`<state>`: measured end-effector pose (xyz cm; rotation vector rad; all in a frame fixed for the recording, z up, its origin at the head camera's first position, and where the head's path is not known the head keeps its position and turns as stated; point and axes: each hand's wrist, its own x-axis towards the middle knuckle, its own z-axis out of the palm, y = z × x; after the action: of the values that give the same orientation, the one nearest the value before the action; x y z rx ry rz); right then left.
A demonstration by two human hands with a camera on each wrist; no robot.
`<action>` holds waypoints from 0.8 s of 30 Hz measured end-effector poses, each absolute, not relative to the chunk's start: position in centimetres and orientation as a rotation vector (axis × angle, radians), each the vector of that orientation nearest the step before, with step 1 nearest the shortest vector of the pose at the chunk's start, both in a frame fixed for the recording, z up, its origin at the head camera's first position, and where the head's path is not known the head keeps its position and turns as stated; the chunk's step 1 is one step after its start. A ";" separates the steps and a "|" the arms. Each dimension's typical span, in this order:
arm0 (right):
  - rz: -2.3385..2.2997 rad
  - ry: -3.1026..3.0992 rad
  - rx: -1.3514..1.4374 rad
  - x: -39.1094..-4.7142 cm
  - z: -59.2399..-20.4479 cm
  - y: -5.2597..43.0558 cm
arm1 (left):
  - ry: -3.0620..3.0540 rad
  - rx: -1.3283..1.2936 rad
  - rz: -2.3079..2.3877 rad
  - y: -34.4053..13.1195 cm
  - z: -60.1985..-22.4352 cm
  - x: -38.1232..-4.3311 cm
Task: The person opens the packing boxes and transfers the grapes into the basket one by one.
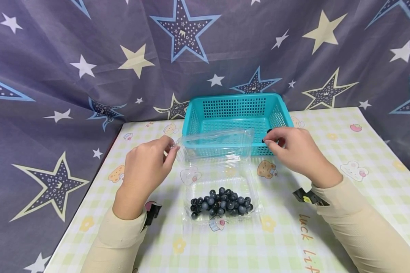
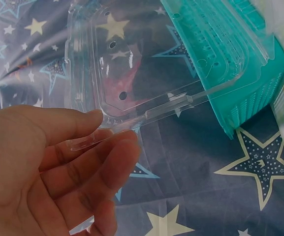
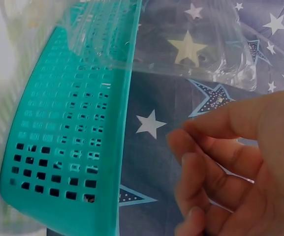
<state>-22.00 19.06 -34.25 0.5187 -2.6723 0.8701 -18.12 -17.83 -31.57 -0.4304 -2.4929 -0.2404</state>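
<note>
A clear plastic clamshell box (image 1: 254,182) lies on the table with its lid raised, and a bunch of dark grapes (image 1: 225,203) fills its front part. My left hand (image 1: 148,163) pinches the left corner of the clear lid (image 2: 132,105) between thumb and fingers, as the left wrist view shows. Apart from the lid's right edge, my right hand (image 1: 294,151) hovers by the basket's front right corner. Its fingers (image 3: 191,172) are loosely curled, with no held thing visible in the right wrist view. Small dark spots near its fingertips in the head view are too small to identify.
Behind the box stands a turquoise plastic basket (image 1: 234,99) with perforated walls; the raised lid overlaps its front. A checked, printed cloth (image 1: 225,254) covers the table. Beyond its back edge hangs a dark curtain with stars (image 1: 106,38).
</note>
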 end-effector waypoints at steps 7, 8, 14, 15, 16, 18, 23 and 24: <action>0.836 -2.699 0.647 -21.7 -34.1 18.8 | -2.491 -0.431 -0.243 -17.8 -31.6 -18.1; 0.834 -2.696 0.659 -21.6 -34.1 18.8 | -2.490 -0.431 -0.243 -17.8 -31.6 -18.1; 0.823 -2.690 0.714 -21.5 -34.1 18.5 | -2.490 -0.433 -0.243 -17.8 -31.5 -18.1; 0.825 -2.695 0.724 -21.4 -34.1 18.4 | -2.489 -0.433 -0.242 -17.8 -31.5 -18.1; 0.828 -2.702 0.733 -21.4 -34.1 18.3 | -2.489 -0.433 -0.242 -17.8 -31.5 -18.1; 0.820 -2.716 0.754 -21.2 -34.1 18.2 | -2.487 -0.431 -0.241 -17.8 -31.5 -18.1; 0.756 -2.730 0.889 -21.0 -34.2 17.9 | -2.486 -0.430 -0.240 -17.8 -31.6 -18.1; 0.740 -2.729 0.933 -20.9 -34.3 17.8 | -2.486 -0.431 -0.240 -17.9 -31.6 -18.1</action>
<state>-20.94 17.83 -34.26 0.9327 -2.7287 0.7402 -18.12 -17.85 -31.64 -0.4312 -2.4860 -0.2404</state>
